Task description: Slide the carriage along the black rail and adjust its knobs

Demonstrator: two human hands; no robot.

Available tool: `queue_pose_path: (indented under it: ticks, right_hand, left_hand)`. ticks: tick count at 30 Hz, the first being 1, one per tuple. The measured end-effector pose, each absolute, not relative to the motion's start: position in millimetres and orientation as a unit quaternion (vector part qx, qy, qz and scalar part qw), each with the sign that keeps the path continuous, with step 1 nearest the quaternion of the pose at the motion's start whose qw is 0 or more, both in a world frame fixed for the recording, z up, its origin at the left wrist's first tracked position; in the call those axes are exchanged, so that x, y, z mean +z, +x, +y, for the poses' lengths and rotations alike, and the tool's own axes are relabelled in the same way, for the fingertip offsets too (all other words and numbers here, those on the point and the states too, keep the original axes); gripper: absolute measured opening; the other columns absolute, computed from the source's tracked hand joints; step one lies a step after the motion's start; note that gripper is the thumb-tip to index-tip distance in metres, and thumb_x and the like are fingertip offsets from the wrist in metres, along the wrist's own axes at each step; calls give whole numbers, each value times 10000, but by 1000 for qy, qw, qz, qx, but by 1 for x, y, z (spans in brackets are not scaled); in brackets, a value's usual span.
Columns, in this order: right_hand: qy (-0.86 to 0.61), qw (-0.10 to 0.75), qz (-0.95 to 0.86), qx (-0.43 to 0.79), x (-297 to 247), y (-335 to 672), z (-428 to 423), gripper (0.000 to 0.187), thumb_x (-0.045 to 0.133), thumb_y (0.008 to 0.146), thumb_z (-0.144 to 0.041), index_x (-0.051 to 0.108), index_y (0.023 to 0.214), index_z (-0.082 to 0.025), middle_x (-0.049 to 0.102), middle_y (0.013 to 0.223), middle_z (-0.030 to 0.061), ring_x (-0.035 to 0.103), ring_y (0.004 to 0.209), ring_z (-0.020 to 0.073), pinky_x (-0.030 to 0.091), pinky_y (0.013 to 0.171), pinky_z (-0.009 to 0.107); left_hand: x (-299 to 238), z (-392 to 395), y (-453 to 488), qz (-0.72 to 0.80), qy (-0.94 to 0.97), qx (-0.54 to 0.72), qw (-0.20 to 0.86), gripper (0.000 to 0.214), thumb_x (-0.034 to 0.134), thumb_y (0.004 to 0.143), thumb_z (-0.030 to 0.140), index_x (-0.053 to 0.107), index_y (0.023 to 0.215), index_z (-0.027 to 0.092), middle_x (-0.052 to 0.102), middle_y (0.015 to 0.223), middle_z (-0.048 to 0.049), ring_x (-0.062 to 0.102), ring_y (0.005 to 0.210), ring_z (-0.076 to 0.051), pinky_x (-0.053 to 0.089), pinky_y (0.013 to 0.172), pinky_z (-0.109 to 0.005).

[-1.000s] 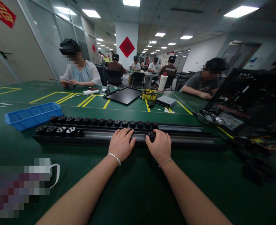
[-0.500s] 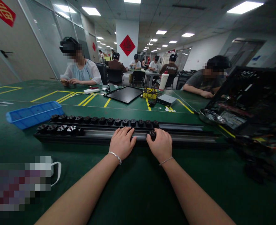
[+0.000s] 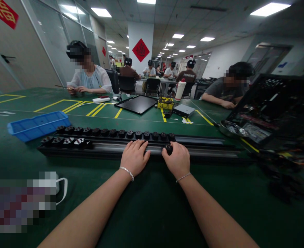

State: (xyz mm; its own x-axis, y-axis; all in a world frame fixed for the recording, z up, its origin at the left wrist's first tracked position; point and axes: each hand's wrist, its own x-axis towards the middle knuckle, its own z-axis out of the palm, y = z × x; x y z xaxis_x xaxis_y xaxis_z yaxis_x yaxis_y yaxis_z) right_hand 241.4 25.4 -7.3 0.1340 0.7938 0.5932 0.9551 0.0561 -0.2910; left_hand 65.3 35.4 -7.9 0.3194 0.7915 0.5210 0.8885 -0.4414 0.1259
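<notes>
Two long black rails with a grey channel lie side by side across the table. On the near rail [image 3: 110, 148], my left hand [image 3: 135, 156] rests with its fingers stretched out over the top and the thumb apart. Farther right, my right hand [image 3: 177, 155] has its thumb and fingers around a small black socket module [image 3: 169, 148] that sits on the near rail. A few similar modules [image 3: 68, 141] stand at that rail's left end. The far rail [image 3: 198, 140] carries a row of several black modules [image 3: 121, 133] along its left and middle part.
A blue bin [image 3: 39, 125] stands behind the rails at left. Farther back lie a black panel [image 3: 136, 104], a yellow box with cables [image 3: 165, 102] and a grey box [image 3: 183, 110]. A metal bowl [image 3: 232, 129] and an open black case [image 3: 278, 106] are at right. Two people sit opposite.
Almost nothing differs. Both hands keep their places on the near rail, and the view has shifted very slightly.
</notes>
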Motion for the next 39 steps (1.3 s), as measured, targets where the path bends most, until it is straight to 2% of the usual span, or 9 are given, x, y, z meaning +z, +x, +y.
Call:
queue_pose_path:
  ticks: [7, 39]
  right_hand:
    - [-675, 329, -649, -119, -5, 241, 25, 195, 487, 753, -324, 557, 847, -168, 625, 867, 88, 549, 845, 217, 372, 822, 332]
    - [-675, 333, -651, -102, -5, 246, 26, 241, 490, 750, -318, 583, 905, -159, 642, 889, 93, 554, 874, 223, 392, 823, 334]
  left_hand:
    - [-9, 36, 66, -522, -806, -264, 93, 411, 354, 882, 388, 541, 1204, 215, 559, 1250, -57, 467, 1180, -217, 297, 1045, -407]
    - [-8, 36, 66, -519, -806, -270, 91, 405, 370, 875, 382, 552, 1194, 210, 571, 1233, -67, 481, 1169, -222, 310, 1036, -414]
